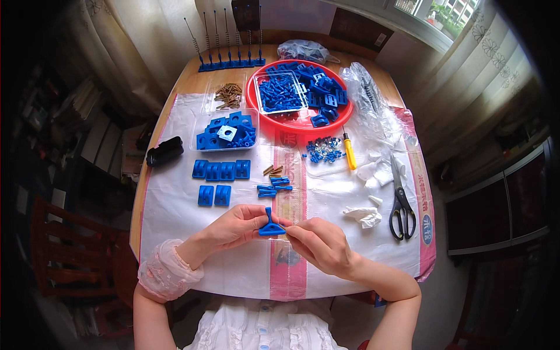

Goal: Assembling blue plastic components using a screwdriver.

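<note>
My left hand (236,226) and my right hand (319,244) meet over the near middle of the table. Between them they hold a small blue plastic part (270,224) with a flat base and an upright stem. The left fingers pinch its left side; the right fingertips pinch its right edge, and whether they also hold a small piece there I cannot tell. Just beyond lie loose blue pins (273,188) and brass-coloured screws (273,170). Two rows of blue blocks (221,170) sit to the far left of the hands.
A white plastic sheet (175,204) covers the wooden table. At the back stand a red round tray (345,111) of blue parts, clear boxes (227,133), a blue rack with springs (230,63). Scissors (401,201), a yellow screwdriver (349,153), crumpled tissue (363,214) lie right; a black object (164,150) left.
</note>
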{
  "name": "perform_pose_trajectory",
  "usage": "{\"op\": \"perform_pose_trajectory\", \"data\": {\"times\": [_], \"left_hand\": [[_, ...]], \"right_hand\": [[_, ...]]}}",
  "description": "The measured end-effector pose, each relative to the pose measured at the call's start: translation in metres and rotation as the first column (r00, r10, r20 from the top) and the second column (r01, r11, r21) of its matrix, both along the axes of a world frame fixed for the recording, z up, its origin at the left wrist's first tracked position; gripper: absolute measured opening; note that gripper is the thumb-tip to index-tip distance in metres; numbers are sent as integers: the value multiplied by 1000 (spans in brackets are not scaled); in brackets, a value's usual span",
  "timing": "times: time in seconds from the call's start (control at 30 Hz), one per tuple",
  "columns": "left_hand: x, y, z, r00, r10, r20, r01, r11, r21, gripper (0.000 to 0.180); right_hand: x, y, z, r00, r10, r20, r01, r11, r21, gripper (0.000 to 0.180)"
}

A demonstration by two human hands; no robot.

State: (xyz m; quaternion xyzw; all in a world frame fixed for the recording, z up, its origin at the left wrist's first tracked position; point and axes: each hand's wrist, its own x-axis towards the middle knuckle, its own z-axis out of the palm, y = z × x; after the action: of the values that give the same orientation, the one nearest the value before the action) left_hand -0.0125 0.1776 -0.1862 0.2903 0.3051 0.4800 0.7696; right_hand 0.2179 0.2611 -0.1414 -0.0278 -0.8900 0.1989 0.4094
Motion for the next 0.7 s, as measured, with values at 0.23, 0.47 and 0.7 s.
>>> {"op": "perform_pose_trajectory", "data": {"times": [0.23,0.47,0.7], "left_hand": [[-1,-1,-1,1000,-18,0,18,1000,-18,23],[-1,-3,-2,999,-35,-17,35,999,-6,24],[2,-2,-1,999,-10,-40,9,1000,-29,20]], "right_hand": [[0,-1,-1,1000,13,0,-13,998,54,28],[0,-1,-6,1000,26,6,-26,997,76,31],[1,-1,-6,999,30,27,-32,996,82,34]]}}
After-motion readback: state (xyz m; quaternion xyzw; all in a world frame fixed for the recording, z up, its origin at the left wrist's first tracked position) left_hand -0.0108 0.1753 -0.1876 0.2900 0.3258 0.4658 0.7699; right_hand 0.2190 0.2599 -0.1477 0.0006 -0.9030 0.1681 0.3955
